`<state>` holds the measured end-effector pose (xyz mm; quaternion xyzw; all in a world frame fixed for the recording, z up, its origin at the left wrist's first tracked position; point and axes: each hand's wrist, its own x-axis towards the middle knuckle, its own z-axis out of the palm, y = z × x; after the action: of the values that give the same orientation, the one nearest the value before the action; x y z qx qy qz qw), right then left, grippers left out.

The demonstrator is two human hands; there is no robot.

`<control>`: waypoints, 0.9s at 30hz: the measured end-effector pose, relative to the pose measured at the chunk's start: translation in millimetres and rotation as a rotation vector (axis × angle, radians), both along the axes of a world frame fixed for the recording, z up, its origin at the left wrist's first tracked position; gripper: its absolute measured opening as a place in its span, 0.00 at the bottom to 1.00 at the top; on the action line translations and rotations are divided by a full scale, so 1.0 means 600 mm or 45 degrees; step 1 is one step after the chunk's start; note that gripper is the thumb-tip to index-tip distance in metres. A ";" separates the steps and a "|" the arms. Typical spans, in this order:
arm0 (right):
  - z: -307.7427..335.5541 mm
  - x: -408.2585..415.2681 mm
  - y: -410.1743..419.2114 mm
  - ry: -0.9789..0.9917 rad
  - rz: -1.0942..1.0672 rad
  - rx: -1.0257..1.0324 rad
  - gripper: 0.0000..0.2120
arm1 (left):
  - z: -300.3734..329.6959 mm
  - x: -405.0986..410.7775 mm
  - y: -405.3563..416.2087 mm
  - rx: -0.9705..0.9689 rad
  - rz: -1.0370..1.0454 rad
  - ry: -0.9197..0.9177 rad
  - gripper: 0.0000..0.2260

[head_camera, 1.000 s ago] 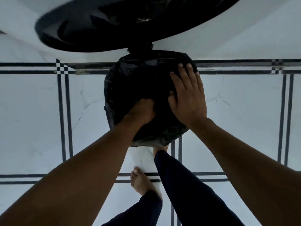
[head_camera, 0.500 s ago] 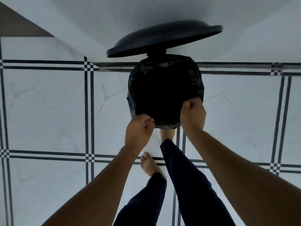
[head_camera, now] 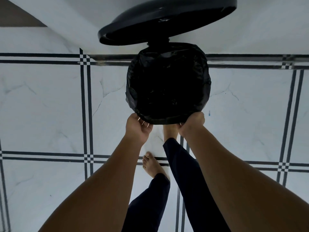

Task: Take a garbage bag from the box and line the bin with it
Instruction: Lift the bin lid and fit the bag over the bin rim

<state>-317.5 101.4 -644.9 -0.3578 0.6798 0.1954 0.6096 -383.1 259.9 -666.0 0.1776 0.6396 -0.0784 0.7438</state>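
Note:
A round black bin stands on the tiled floor against the wall, its lid raised upright behind it. A black garbage bag sits inside the bin, its edge folded out over the rim all round. My left hand grips the bag's folded edge at the near left of the rim. At the near right my right hand grips the same edge, fingers curled under it. The box is not in view.
White marble floor tiles with black line borders spread to both sides. The white wall runs behind the bin. My bare feet and dark trouser legs stand just below the bin.
My hands left the bin's opening, drew back to its near rim and closed on the bag's edge. The view pulled back and the lid now shows whole.

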 end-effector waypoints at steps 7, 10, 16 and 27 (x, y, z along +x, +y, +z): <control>-0.023 -0.009 -0.020 0.009 0.034 0.106 0.16 | -0.008 -0.007 0.017 -0.036 0.003 -0.110 0.11; -0.037 -0.007 -0.026 0.046 -0.008 0.159 0.18 | -0.003 0.003 0.017 -0.038 0.001 -0.127 0.18; -0.035 -0.007 -0.030 0.086 0.122 0.064 0.14 | -0.001 -0.003 0.027 -0.004 0.028 -0.043 0.18; 0.063 0.005 0.035 0.052 0.276 -0.110 0.11 | 0.029 0.015 0.011 0.131 0.217 0.039 0.21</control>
<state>-314.3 122.6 -607.2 -0.4511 0.6573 0.2379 0.5549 -374.3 266.3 -648.9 0.1593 0.6669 0.0155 0.7277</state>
